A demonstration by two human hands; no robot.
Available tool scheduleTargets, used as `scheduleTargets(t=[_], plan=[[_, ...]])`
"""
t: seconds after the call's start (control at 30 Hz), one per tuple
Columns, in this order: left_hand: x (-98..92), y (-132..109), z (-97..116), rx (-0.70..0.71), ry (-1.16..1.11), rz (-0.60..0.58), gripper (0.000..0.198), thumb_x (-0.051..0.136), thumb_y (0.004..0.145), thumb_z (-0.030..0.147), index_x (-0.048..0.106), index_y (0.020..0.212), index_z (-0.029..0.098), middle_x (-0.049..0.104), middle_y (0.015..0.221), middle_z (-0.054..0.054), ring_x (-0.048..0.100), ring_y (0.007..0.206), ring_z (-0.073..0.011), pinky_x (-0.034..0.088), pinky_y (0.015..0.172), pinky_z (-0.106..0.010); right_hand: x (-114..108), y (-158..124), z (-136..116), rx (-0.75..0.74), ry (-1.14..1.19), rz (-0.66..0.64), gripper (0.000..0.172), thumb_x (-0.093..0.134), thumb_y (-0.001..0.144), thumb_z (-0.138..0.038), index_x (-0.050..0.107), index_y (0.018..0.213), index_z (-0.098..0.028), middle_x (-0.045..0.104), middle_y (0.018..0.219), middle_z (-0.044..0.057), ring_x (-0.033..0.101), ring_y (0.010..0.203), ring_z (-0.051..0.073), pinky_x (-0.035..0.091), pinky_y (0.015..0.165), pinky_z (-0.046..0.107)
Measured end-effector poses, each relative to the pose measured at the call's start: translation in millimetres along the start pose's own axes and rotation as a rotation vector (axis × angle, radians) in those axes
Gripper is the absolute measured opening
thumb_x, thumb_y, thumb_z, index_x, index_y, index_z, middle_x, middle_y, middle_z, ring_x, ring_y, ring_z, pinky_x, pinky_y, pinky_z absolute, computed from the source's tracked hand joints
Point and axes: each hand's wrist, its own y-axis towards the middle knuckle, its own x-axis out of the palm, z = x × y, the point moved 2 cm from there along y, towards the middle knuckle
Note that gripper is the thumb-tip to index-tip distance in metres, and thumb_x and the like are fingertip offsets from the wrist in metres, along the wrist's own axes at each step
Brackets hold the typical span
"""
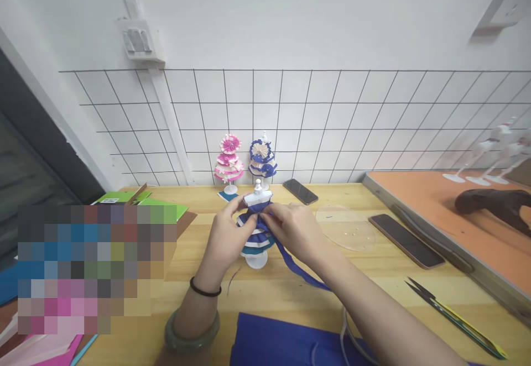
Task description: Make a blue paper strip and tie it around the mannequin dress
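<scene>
A small white doll figure (258, 195) stands upright on a round white base (254, 259). It wears a tiered skirt (254, 240) in blue, white and teal, seemingly of paper. My left hand (229, 238) is closed around the doll's side, with its thumb at the waist. A long dark blue strip (299, 272) runs from the waist down to the right, under my right wrist. Pinched at the doll's waist, my right hand (295, 229) holds the strip's upper part. Fingers hide most of the doll's middle.
Two dressed figures, one pink (229, 158) and one blue (263, 158), stand against the wall. Phones (301, 191), a clear round plate (346, 228) and yellow-green handled snips (456, 319) lie rightward. Blue sheet (274, 341) lies in front. Orange board (431, 200) borders the right.
</scene>
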Motion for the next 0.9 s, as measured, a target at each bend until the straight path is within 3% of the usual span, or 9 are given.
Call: scheduleTargets(t=[0.23, 0.47, 0.73, 0.9], plan=[[-3.7, -1.9, 5.8, 0.047, 0.175, -0.020, 0.033, 0.054, 0.074, 0.020, 0.060, 0.106, 0.021, 0.067, 0.099, -0.002, 0.062, 0.087, -0.0191, 0.049, 0.075, -0.027, -1.8, -3.1, 4.1, 0.140, 0.187, 0.036, 0.018, 0.055, 0.083, -0.026, 0.063, 0.069, -0.020, 0.066, 0.058, 0.000, 0.057, 0.051, 0.012, 0.032, 0.048, 0.021], [-6.2, -3.0, 8.7, 0.031, 0.204, -0.048, 0.034, 0.055, 0.073, 0.019, 0.059, 0.107, 0.025, 0.066, 0.101, 0.001, 0.059, 0.098, -0.0201, 0.048, 0.080, -0.027, -3.8, -0.5, 8.8, 0.251, 0.221, 0.034, 0.022, 0.062, 0.079, -0.033, 0.060, 0.061, -0.020, 0.065, 0.056, 0.000, 0.058, 0.052, 0.013, 0.033, 0.047, 0.021], [-7.3, -2.8, 6.5, 0.049, 0.191, -0.068, 0.036, 0.056, 0.074, 0.019, 0.058, 0.109, 0.025, 0.065, 0.104, 0.000, 0.058, 0.101, -0.0203, 0.047, 0.084, -0.029, -7.1, 11.6, 26.2, 0.142, -0.022, 0.042, 0.034, 0.064, 0.072, -0.052, 0.058, 0.061, -0.020, 0.059, 0.051, -0.001, 0.052, 0.048, 0.013, 0.024, 0.046, 0.022], [-6.4, -1.8, 4.3, 0.045, 0.189, -0.071, 0.035, 0.056, 0.074, 0.019, 0.058, 0.109, 0.024, 0.065, 0.103, -0.001, 0.059, 0.099, -0.0210, 0.049, 0.080, -0.029, -6.3, 20.7, 38.3, 0.095, 0.022, 0.000, 0.038, 0.063, 0.070, -0.056, 0.053, 0.065, -0.020, 0.055, 0.053, -0.002, 0.047, 0.048, 0.012, 0.022, 0.046, 0.022]])
